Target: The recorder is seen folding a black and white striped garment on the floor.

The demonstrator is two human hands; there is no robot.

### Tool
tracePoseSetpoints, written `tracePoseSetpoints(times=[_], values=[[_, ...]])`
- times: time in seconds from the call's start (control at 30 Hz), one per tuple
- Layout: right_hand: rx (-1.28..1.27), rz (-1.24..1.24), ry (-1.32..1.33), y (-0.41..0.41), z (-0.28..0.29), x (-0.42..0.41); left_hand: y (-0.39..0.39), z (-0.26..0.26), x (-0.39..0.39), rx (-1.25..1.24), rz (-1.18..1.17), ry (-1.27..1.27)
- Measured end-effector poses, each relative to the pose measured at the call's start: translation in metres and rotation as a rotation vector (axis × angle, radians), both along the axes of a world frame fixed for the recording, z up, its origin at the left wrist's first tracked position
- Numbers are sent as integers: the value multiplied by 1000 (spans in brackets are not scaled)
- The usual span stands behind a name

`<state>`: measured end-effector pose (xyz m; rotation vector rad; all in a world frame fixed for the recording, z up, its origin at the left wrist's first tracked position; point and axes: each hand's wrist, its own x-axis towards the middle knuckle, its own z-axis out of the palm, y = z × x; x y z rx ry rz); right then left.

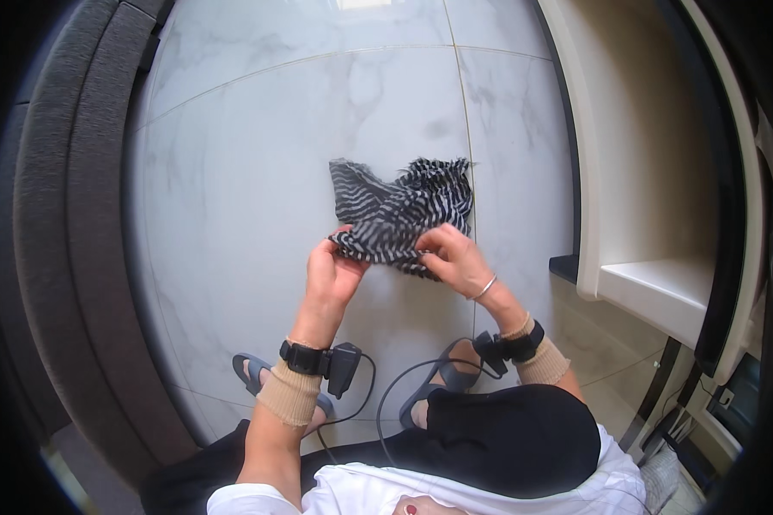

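A crumpled black-and-white striped cloth point(402, 206), with frayed edges at its far side, is in front of me over the marble-look floor. My left hand point(336, 267) holds its near left corner, palm turned up and partly under the fabric. On the near right side, my right hand point(454, 257) pinches the cloth's edge between thumb and fingers. The near part of the cloth is bunched between both hands. How much of it rests on the floor I cannot tell.
A grey upholstered sofa point(77, 244) runs along the left. At the right stands a cream cabinet or desk point(654, 290) with a dark edge. Black cables point(386, 386) hang between my wrist-strapped devices, above my sandalled feet point(448, 367). White tiles point(245, 180) surround the cloth.
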<state>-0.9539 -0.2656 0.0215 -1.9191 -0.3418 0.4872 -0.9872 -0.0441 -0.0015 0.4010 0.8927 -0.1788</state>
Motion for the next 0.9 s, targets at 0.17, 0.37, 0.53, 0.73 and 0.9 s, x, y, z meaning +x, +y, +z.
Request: tracePoseSetpoints(times=[0.17,0.37,0.53,0.73,0.9], values=[[162,-356,259,-5,17,0,-31,8,-8,24,-201,-16],[360,-531,364,-7,0,8,-48,22,-3,-37,-154,-86],[365,-530,405,-6,-8,3,-35,19,-3,278,-246,-148],[406,-536,432,-5,0,3,-18,30,-3,743,-551,-183],[388,-510,415,-10,6,6,-23,27,-5,752,-564,-209]])
